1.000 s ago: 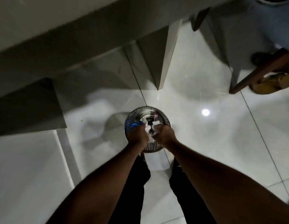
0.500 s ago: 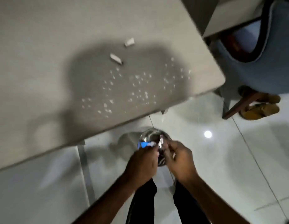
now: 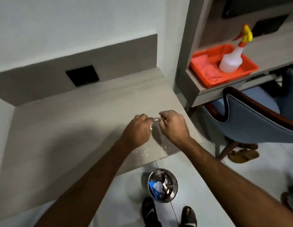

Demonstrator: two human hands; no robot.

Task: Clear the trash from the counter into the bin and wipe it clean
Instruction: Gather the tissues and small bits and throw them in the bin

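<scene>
Nearest: bin (image 3: 163, 185) on the floor by the feet, just below the counter (image 3: 64, 136) edge, w/ blue and white trash already in it. Above it, crumbs (image 3: 163, 145) scattered near the counter's front corner, under and between the wrists.

Both hands over that corner, close together. Left hand (image 3: 137, 130) curled, fingertips pinched at a small white scrap (image 3: 151, 128); grip looks closed but blur makes it hard to confirm. Right hand (image 3: 172, 124) also curled, thumb and forefinger nipping a 2nd pale scrap (image 3: 156, 119) that sits between the two hands, long axis roughly left-right.

Key relation: bin lies straight down and toward the person from both hands, right hand slightly nearer over it.

Far: orange tray (image 3: 250, 63) on a shelf w/ spray bottle (image 3: 231, 60) and cloth (image 3: 208, 69), to the right, well apart; likely needed for wiping.
</scene>
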